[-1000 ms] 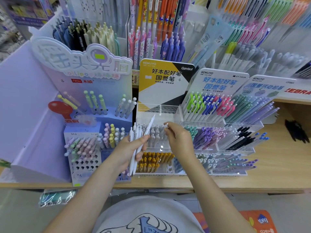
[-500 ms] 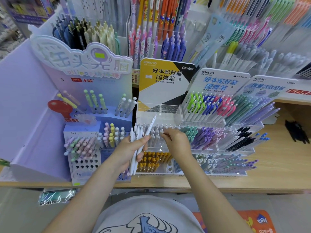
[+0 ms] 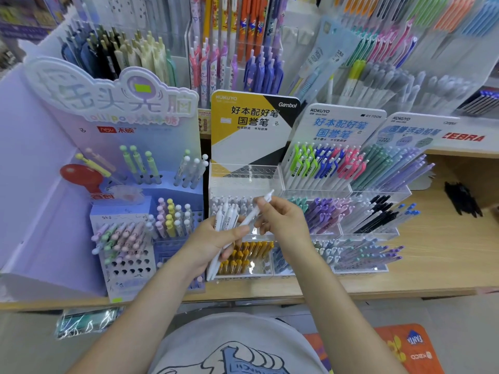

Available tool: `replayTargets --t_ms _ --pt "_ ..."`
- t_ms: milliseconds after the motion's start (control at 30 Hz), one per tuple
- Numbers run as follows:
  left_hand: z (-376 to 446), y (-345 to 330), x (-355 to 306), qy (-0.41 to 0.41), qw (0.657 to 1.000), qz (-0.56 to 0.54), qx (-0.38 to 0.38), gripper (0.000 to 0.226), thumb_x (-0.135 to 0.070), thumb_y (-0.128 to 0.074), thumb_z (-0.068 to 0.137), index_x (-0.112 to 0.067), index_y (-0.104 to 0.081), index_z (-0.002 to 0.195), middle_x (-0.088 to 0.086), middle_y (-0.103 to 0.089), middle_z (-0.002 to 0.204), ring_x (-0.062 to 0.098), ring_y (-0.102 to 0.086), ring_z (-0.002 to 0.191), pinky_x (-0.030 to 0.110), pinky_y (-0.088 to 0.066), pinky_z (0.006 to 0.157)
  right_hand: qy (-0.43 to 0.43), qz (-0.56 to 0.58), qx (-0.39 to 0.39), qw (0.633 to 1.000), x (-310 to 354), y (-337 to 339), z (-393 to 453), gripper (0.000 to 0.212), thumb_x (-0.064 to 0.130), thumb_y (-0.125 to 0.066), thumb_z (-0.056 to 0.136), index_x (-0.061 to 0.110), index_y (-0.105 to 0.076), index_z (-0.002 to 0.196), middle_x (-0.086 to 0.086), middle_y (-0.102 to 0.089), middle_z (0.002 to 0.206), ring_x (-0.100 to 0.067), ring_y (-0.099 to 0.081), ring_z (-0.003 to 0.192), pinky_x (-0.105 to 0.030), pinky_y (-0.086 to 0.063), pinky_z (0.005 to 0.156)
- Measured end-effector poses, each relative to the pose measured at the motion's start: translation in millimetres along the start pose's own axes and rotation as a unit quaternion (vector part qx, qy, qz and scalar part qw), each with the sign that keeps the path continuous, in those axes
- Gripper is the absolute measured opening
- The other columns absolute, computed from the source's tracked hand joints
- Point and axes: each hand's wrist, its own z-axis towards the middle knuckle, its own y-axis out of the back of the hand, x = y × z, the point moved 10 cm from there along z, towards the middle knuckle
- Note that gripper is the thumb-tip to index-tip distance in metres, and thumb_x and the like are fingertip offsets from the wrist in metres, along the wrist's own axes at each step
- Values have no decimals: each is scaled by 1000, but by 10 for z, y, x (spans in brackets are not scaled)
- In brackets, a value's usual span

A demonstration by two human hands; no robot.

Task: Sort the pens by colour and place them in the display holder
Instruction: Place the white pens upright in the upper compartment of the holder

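Note:
My left hand (image 3: 213, 241) grips a bundle of white pens (image 3: 226, 215), held upright in front of the clear tiered display holder (image 3: 243, 175). My right hand (image 3: 283, 225) pinches one white pen (image 3: 263, 202) of that bundle near its upper end; the pen slants up to the right. The holder's top tier shows bare holes. Its middle tier (image 3: 232, 205) behind my hands holds white and grey pens. Yellow pens (image 3: 248, 255) fill the lowest tier below my hands.
A purple lollipop-pen stand (image 3: 121, 238) stands at the left. More clear tiers with green, blue, pink, purple and black pens (image 3: 351, 184) crowd the right. Loose black pens (image 3: 461, 198) lie on the wooden counter (image 3: 445, 252) far right. Hanging pens fill the back wall.
My right hand has come back from the holder's middle tier to the bundle and taken hold of one white pen. The left hand has stayed nearly in place.

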Motion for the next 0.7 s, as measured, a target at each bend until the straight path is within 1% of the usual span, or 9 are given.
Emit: replayTargets --t_ms 67,133,200,267,367,433,533,600,700 --pt "-2 3 0 6 1000 -19 -2 29 -30 -73 84 -8 -63 100 9 -62 67 15 -41 40 21 -35 38 17 33 -35 999 61 139 -13 18 19 -58 98 6 -71 100 -9 -64 69 -15 -60 60 -26 -53 60" --pt "-3 45 24 16 1000 -21 -13 31 -36 -69 87 -7 -61 91 8 -56 58 15 -42 39 22 -35 37 48 34 -86 995 139 349 -23 16 16 -57 98 10 -71 100 -5 -66 73 -13 -63 62 -24 -56 62" --pt "-4 76 53 27 999 -22 -18 37 -44 -68 84 -9 -57 79 4 -46 50 16 -39 37 23 -34 37 84 -2 -122 989 205 527 -28 15 17 -57 98 14 -71 98 -1 -66 74 -16 -64 66 -30 -59 65" --pt "-7 73 68 35 999 -35 -17 39 -46 -69 79 -12 -52 74 1 -40 47 14 -35 36 22 -33 38 104 -51 -129 985 197 598 -8 14 17 -57 98 16 -71 98 -2 -68 76 -18 -66 70 -36 -61 70" --pt "-5 34 53 41 997 -67 4 35 -41 -70 80 -14 -49 73 -1 -38 49 11 -33 37 22 -32 38 113 -132 -105 979 63 494 55 11 15 -58 98 16 -69 98 -4 -71 83 -13 -70 78 -41 -59 79" --pt "-5 3 30 47 994 -91 27 29 -33 -71 81 -14 -50 78 -1 -39 53 9 -35 41 21 -35 40 125 -186 -86 971 -47 379 96 10 17 -59 97 14 -68 93 -4 -71 83 -15 -70 81 -46 -58 80" --pt "-16 -55 -8 59 983 -156 77 13 -14 -65 86 -10 -55 93 -1 -43 60 8 -42 48 20 -43 47 166 -256 -68 950 -131 238 133 15 18 -59 97 11 -63 84 -8 -66 78 -26 -66 78 -51 -54 72" --pt "-23 -67 -27 60 976 -184 96 17 -7 -61 86 -6 -57 102 0 -45 64 10 -45 53 23 -47 52 188 -300 -55 934 -147 154 138 18 17 -58 97 9 -59 81 -9 -63 76 -27 -64 76 -49 -52 68" --pt "-32 -63 -19 59 976 -188 95 28 -6 -59 85 0 -56 112 2 -47 67 11 -47 57 24 -49 55 199 -323 -51 924 -125 93 139 22 17 -57 98 6 -57 79 -10 -60 75 -27 -61 74 -46 -51 67"
